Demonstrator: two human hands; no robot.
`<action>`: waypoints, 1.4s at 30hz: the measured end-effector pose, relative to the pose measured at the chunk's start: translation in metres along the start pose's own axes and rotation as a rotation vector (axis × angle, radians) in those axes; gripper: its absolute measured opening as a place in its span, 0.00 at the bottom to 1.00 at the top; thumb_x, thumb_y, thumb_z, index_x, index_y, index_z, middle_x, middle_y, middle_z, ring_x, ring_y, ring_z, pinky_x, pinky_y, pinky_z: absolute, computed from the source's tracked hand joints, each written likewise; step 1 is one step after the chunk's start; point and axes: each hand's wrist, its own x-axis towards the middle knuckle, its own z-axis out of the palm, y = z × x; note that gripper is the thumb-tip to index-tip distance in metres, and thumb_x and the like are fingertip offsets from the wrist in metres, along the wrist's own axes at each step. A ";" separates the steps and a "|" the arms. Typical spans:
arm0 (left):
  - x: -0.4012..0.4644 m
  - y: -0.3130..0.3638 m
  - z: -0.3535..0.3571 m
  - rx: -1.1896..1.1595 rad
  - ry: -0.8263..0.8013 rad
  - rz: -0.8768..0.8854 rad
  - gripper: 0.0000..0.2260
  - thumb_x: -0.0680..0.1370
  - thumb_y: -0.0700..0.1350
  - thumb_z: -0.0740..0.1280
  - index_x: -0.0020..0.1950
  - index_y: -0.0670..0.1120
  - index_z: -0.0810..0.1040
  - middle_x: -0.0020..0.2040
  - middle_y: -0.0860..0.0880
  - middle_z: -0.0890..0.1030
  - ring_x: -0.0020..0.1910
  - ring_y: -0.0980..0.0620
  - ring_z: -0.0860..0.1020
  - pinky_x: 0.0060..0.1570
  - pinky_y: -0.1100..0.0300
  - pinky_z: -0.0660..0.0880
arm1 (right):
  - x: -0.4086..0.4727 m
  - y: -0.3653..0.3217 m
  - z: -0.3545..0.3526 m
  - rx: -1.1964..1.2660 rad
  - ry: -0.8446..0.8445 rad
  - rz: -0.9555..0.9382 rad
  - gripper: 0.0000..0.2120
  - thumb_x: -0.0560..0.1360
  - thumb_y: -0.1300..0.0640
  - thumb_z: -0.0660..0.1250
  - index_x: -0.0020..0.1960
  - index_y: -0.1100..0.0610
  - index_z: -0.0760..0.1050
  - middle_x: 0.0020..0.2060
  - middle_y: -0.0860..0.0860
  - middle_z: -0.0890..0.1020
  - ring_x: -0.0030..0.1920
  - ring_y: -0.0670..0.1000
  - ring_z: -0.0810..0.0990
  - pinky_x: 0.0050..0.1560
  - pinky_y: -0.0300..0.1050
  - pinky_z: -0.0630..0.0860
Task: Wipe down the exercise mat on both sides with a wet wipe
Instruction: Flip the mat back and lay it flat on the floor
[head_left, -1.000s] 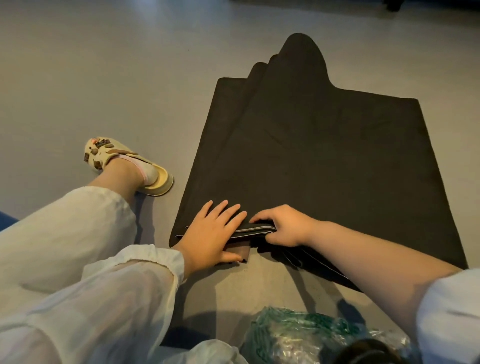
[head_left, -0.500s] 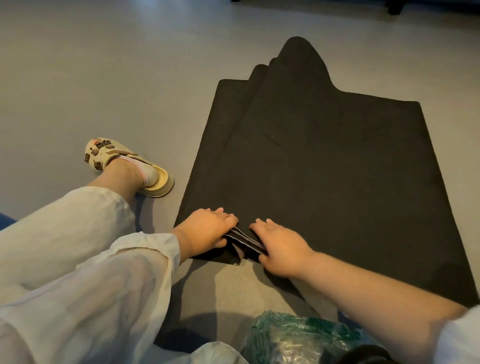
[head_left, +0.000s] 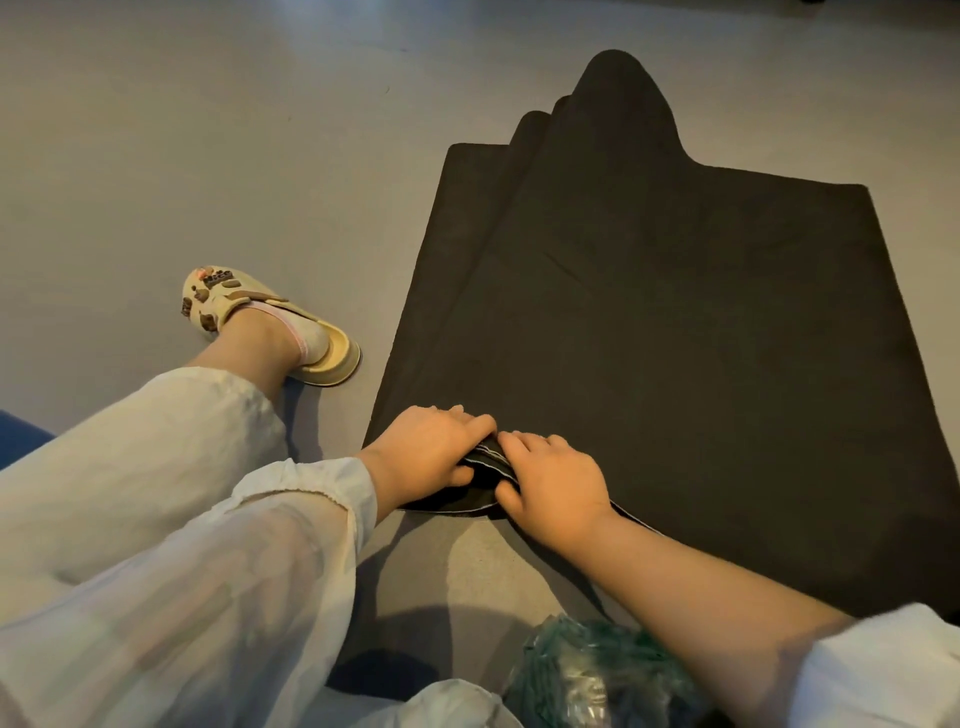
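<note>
The dark, thin fabric-like exercise mat (head_left: 649, 364) lies spread on the grey floor (head_left: 208, 156), its far end bunched. Since a second ago its near-left corner has been rolled tighter — likely packing up or turning it, no wipe visible. Left hand (head_left: 431, 457) and right hand (head_left: 550, 486) both grip that roll. A crinkled green-and-clear plastic bag (head_left: 587, 675) sits nearby — contents unclear.
</note>
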 end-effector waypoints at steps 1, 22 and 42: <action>-0.004 0.001 0.004 0.002 0.048 -0.009 0.17 0.76 0.53 0.65 0.63 0.52 0.67 0.54 0.52 0.77 0.52 0.53 0.76 0.51 0.60 0.71 | 0.001 0.002 -0.003 -0.003 -0.002 -0.026 0.19 0.76 0.48 0.57 0.65 0.51 0.65 0.57 0.49 0.76 0.53 0.55 0.74 0.43 0.46 0.71; 0.000 0.010 -0.022 0.250 0.044 0.055 0.17 0.77 0.52 0.63 0.65 0.50 0.68 0.56 0.52 0.75 0.51 0.53 0.76 0.48 0.60 0.74 | -0.037 0.015 -0.012 -0.026 0.182 0.001 0.30 0.64 0.41 0.74 0.62 0.54 0.76 0.55 0.50 0.82 0.53 0.52 0.82 0.43 0.47 0.81; 0.042 0.074 -0.209 0.579 0.327 0.076 0.12 0.75 0.51 0.63 0.57 0.55 0.71 0.50 0.54 0.76 0.48 0.50 0.77 0.34 0.60 0.64 | -0.064 0.077 -0.144 0.091 0.871 0.497 0.23 0.66 0.65 0.74 0.59 0.53 0.77 0.49 0.51 0.82 0.47 0.55 0.81 0.44 0.48 0.76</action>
